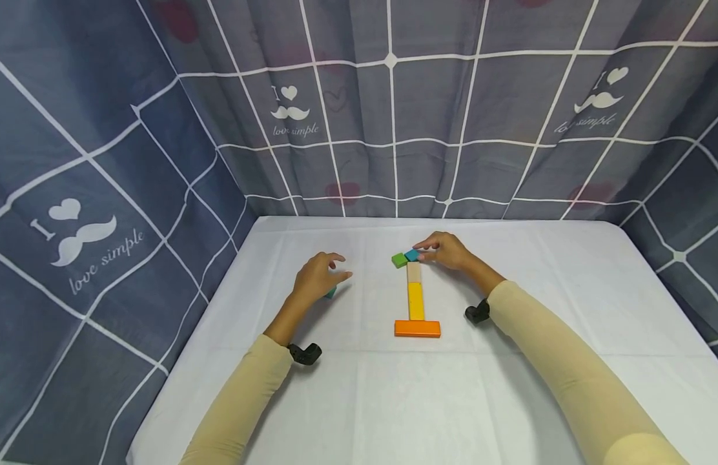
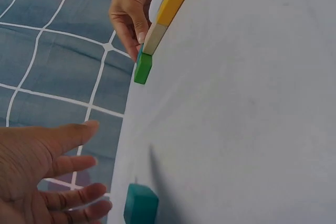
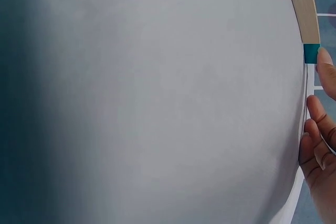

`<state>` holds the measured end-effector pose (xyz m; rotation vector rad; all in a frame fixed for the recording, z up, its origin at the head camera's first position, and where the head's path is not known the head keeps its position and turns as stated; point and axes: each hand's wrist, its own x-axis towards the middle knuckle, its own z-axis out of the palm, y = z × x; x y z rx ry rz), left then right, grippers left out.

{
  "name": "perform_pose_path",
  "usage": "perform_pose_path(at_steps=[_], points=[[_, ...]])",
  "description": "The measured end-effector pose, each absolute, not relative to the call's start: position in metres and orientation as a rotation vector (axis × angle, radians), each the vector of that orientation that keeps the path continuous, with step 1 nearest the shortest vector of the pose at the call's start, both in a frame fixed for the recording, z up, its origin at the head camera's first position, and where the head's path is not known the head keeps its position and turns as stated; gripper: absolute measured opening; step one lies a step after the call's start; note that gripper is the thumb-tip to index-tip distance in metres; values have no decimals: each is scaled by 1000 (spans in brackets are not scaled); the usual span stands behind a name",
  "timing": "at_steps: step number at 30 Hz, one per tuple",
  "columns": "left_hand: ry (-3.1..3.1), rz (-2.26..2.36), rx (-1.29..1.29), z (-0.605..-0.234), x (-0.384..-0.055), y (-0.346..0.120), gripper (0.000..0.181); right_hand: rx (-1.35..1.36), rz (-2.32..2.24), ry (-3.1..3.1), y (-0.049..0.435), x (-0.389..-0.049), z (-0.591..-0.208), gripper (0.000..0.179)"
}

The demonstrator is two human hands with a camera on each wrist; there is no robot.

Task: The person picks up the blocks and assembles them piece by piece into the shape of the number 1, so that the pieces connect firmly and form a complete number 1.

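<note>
My right hand (image 1: 447,250) pinches a small blue block (image 1: 412,255) between thumb and index finger at the top of a row of blocks. That block touches the corner of a green block (image 1: 399,260) on its left. Below it, in line, lie a plain wood block (image 1: 414,272) and a yellow block (image 1: 416,301), with an orange block (image 1: 417,329) crosswise at the near end. My left hand (image 1: 315,279) hovers with fingers spread and nothing in them. Partly hidden beneath it is a teal block (image 1: 330,293), plainer in the left wrist view beside the fingers.
A white cloth (image 1: 365,400) covers the table. Grey-blue curtains (image 1: 359,110) with white lines hang close behind its far edge and at both sides. Each wrist carries a black camera mount (image 1: 305,354).
</note>
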<state>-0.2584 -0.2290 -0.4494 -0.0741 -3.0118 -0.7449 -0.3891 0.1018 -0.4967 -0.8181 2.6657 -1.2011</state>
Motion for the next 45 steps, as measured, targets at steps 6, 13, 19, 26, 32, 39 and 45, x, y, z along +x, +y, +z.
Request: perform_pose_path(at_steps=[6, 13, 19, 26, 32, 39, 45], points=[[-3031, -724, 6, -449, -238, -244, 60, -855, -1204, 2659, 100, -390, -498, 30], [-3083, -719, 72, -453, -219, -252, 59, -826, -1162, 2690, 101, -387, -495, 30], [-3093, -638, 44, -456, -215, -252, 47, -812, -1158, 2696, 102, -388, -496, 30], [-3075, -578, 41, -461, -220, -252, 39, -811, -1158, 2691, 103, -387, -495, 30], [-3048, -577, 16, -463, -226, -247, 35, -814, -1171, 2693, 103, -388, -494, 29], [-3015, -627, -65, -466, -237, -233, 35, -831, -1179, 2700, 103, -390, -495, 29], [-3018, -642, -106, -470, -244, -220, 33, -824, -1170, 2688, 103, -387, -497, 28]])
